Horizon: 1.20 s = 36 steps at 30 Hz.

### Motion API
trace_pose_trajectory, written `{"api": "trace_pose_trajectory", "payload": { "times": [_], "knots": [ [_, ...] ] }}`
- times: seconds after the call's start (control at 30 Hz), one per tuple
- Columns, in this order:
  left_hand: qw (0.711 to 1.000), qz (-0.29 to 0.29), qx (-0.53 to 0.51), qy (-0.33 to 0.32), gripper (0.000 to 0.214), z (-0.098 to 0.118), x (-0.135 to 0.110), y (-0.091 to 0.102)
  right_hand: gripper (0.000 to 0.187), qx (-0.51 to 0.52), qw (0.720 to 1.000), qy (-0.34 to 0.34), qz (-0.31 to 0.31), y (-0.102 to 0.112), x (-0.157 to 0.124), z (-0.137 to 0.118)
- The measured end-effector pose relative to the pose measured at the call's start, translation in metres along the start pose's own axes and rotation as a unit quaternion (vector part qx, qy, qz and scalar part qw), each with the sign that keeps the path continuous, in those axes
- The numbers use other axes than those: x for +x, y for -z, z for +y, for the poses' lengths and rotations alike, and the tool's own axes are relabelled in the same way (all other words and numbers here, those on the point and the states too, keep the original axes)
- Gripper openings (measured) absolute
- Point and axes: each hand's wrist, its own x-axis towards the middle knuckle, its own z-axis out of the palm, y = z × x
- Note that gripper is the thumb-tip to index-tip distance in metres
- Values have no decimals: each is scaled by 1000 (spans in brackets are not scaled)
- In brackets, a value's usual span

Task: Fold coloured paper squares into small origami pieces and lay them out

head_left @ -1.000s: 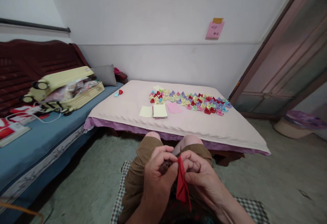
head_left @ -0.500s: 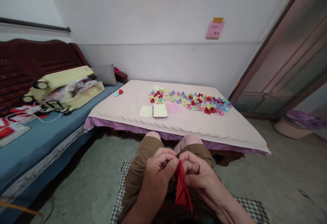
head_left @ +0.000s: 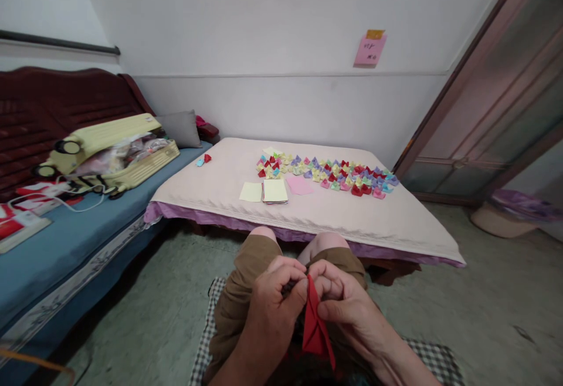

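Note:
Over my lap I hold a folded red paper [head_left: 314,327] between both hands. My left hand [head_left: 272,310] pinches its upper edge, fingers curled shut. On the other side my right hand [head_left: 345,307] grips the same paper, thumb and fingers pressed together. Ahead stands a low table [head_left: 220,189] with a pale cloth. On it lie rows of several small folded paper pieces [head_left: 328,176] in many colours, a stack of paper squares [head_left: 275,191], a loose yellow sheet [head_left: 251,192] and a pink sheet [head_left: 299,185].
Two small folded pieces [head_left: 204,160] lie at the table's far left corner. A blue-covered couch [head_left: 70,245] on the left carries an open yellow suitcase [head_left: 109,151] and boxes. A door [head_left: 497,104] and a lined bin [head_left: 512,213] stand at right. I sit on a checked cushion [head_left: 206,351].
My fingers have shifted slightly on the red paper, and its lower point has dropped a little lower. Nothing on the table has moved.

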Motion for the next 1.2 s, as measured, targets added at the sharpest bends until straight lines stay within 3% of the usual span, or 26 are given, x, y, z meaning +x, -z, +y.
{"api": "trace_pose_trajectory", "payload": {
  "times": [0.33,0.5,0.73,0.93,1.2],
  "knots": [
    [988,-38,-115,100,12,-7,4,2,35,4,1000,15,13,-1,1,1],
    [992,-54,-77,84,20,-3,6,5,33,1,1000,19,17,-1,1,-1],
    [986,-60,-78,132,35,6,7,8,31,-26,999,30,35,0,1,-2],
    [989,-66,-69,113,18,-10,6,3,30,-57,997,28,44,1,1,-4],
    [988,-34,-86,124,21,-12,8,5,27,-95,994,37,49,5,2,-1]
  ]
}}
